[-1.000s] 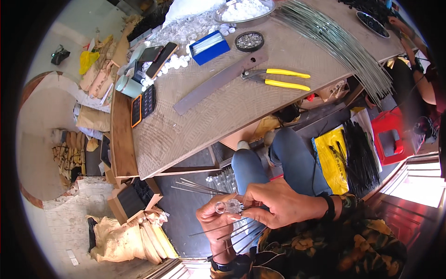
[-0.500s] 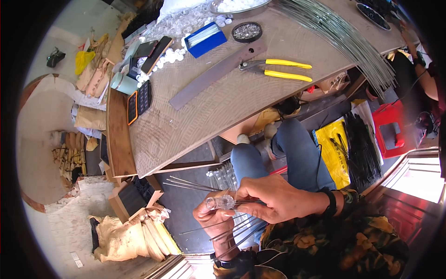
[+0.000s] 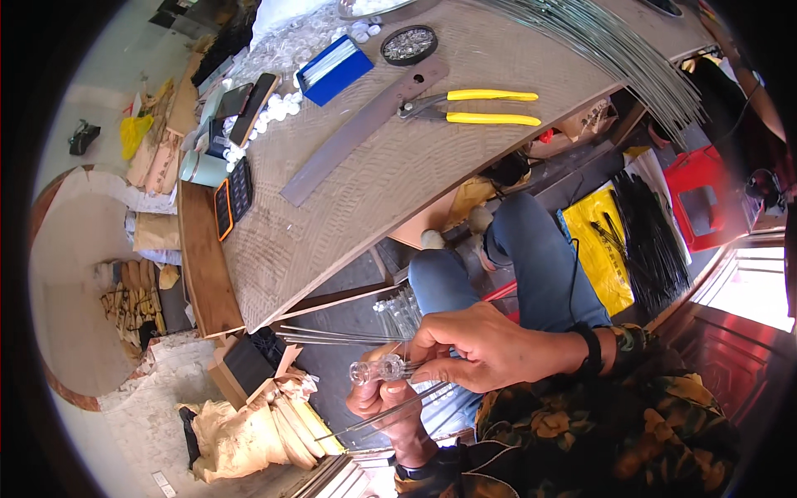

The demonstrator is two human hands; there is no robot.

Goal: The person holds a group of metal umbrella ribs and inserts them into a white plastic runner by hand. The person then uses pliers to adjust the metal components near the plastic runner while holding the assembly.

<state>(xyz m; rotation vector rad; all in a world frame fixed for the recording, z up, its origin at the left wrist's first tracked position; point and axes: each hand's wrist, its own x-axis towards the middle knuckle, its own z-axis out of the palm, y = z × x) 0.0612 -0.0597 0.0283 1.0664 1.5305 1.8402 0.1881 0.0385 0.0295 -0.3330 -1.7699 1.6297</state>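
Above my lap, my left hand (image 3: 386, 404) is closed around a small clear plastic fitting (image 3: 375, 370), ribbed and roughly tube-shaped. My right hand (image 3: 477, 349) pinches at the fitting's right end, its thumb and forefinger closed on thin metal rods there. Several grey rods (image 3: 332, 336) stick out to the left past my left hand, and more rods (image 3: 383, 413) slant down-left beneath my right hand. My fingers hide where the rods meet the fitting. More clear fittings (image 3: 397, 314) lie in a cluster just beyond my hands, near my knee.
The table (image 3: 349, 224) ahead bears yellow-handled pliers (image 3: 490, 119), a flat metal bar (image 3: 349, 141), a blue box (image 3: 335, 75), a black dish (image 3: 409, 45) and a long rod bundle (image 3: 614, 50). Black rods (image 3: 647, 241) lie on a yellow bag (image 3: 599, 249) at right, beside a red stool (image 3: 701, 199).
The clear fitting and my left hand have shifted slightly left. The rods below, fanned out before, now lie closer together. The whole view has turned a little, moving the table things left and up.
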